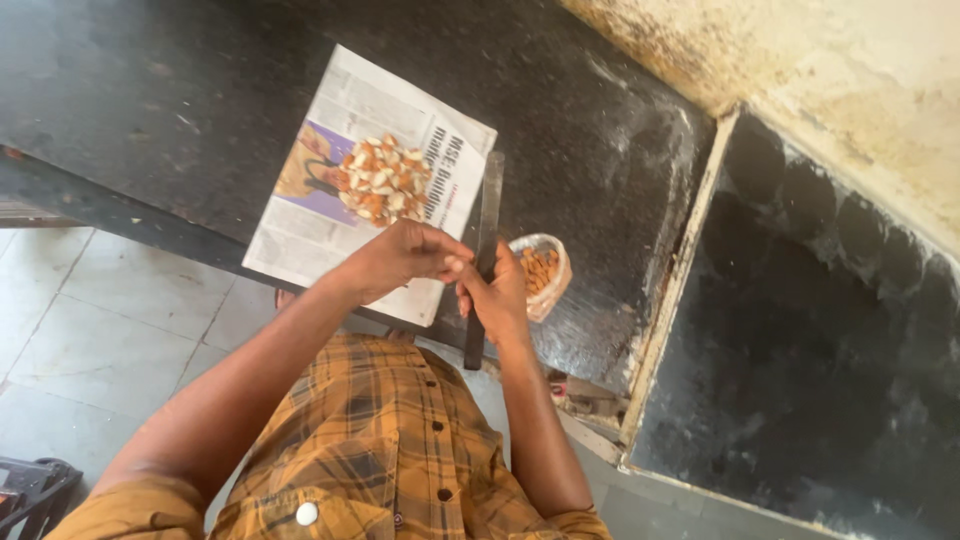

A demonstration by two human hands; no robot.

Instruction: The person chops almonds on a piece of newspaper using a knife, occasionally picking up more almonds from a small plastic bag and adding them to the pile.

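A dark stone counter is seen from above, dusted white toward its right end, where a pale raised edge separates it from a sunken dark basin. A stained cream wall runs along the top right. Grey floor tiles show at the lower left, and something black and framed pokes in at the bottom left corner, too cut off to be identified.

A folded newspaper is laid flat on the counter, hanging slightly over the near edge. A heap of cut nut pieces, white and orange-brown, is piled on its upper middle. Just right of the newspaper a long dark flat bar is laid, running from the counter top down past the near edge. Right beside the bar a small clear plastic bag is set open, with whole brown almonds inside.

Both hands are brought together over the newspaper's near right corner, touching each other. The left hand is reached in from the left with the forearm stretched out, fingers curled and pinched together on something tiny that can't be made out. The right hand is held upright in front of the bar, fingers closed; what's gripped can't be told. An orange plaid shirt is worn.
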